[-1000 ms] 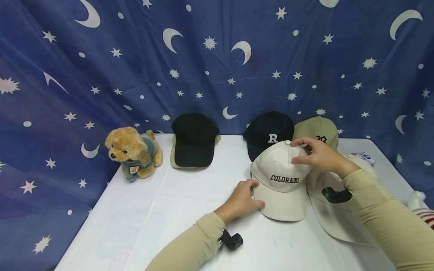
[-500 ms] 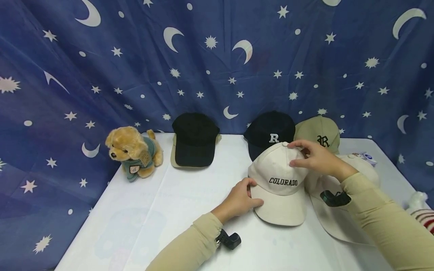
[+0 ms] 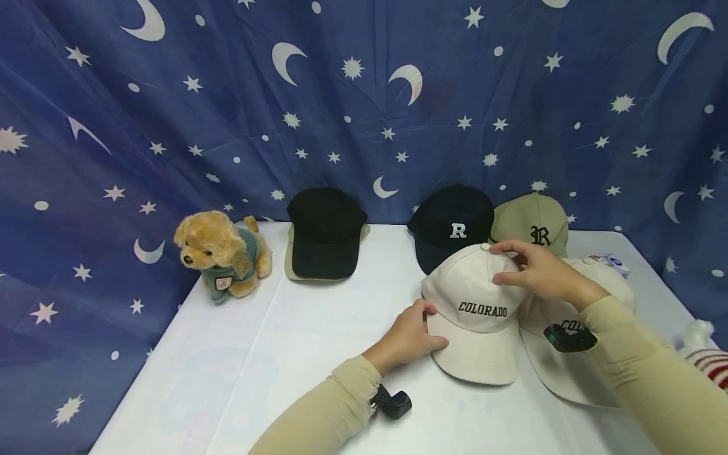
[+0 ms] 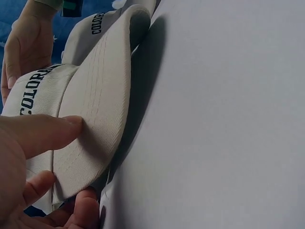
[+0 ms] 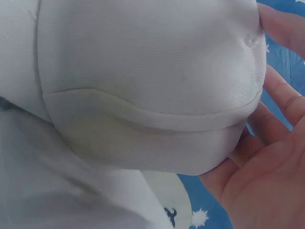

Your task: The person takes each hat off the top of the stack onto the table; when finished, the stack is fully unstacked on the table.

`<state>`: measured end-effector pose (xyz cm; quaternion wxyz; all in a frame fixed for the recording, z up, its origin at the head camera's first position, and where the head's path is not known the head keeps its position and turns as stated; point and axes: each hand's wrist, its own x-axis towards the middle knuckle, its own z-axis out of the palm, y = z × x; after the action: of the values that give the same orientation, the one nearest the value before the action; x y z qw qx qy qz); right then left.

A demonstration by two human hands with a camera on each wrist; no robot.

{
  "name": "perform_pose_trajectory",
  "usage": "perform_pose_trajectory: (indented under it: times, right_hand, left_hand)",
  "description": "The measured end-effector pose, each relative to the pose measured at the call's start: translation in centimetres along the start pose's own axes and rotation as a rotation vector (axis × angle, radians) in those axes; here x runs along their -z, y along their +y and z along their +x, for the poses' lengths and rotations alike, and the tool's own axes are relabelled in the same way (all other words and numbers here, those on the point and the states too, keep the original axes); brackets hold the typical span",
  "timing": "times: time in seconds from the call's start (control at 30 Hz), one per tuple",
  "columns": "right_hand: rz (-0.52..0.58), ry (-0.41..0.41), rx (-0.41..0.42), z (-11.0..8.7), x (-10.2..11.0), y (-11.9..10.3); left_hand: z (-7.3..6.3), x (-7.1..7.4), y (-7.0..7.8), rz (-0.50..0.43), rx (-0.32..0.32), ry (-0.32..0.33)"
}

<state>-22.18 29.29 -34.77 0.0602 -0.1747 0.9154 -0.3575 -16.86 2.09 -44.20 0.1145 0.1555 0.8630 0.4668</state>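
Note:
A cream cap lettered COLORADO [image 3: 480, 341] stands in the head view's right half, crown up and brim toward me. My left hand [image 3: 406, 338] pinches the brim's left edge; the left wrist view shows the thumb [image 4: 52, 133] on top and fingertips underneath. My right hand [image 3: 540, 272] grips the top right of the crown, its thumb on the front and other fingers partly hidden behind. In the right wrist view the cap's crown [image 5: 157, 71] fills much of the frame, against the fingers. A second cream cap [image 3: 580, 373] sits behind to the right, partly covered by my right arm.
A navy cap with an R [image 3: 452, 224] and an olive cap [image 3: 531, 221] stand behind. A black cap [image 3: 327, 234] rests over an olive one further left, beside a plush dog [image 3: 218, 253]. A striped plush thing [image 3: 708, 363] lies at the right edge of the white table [image 3: 318, 328].
The COLORADO cap has come slightly nearer me and a little to the right, both hands moving with it. Lettering on the second cream cap shows more now.

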Motion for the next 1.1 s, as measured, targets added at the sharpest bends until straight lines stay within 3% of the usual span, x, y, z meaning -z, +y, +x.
perform_pose_trajectory:
  times: [0.33,0.63,0.8,1.1]
  right_hand:
    - [-0.036,0.018,-0.009,-0.7,0.8,0.9]
    - [-0.043,0.035,-0.010,-0.4,0.7,0.4]
    - [-0.037,0.047,-0.003,-0.5,0.7,0.5]
    - [0.033,0.099,0.023,-0.9,1.1,0.3]
  left_hand:
    - [0.4,-1.1,1.0,0.041,-0.001,-0.008]
    - [0.4,-0.8,1.1,0.051,-0.006,0.010]
    - [0.5,-0.8,1.2,0.029,-0.010,-0.021]
    - [0.1,0.1,0.9,0.039,0.016,-0.005]
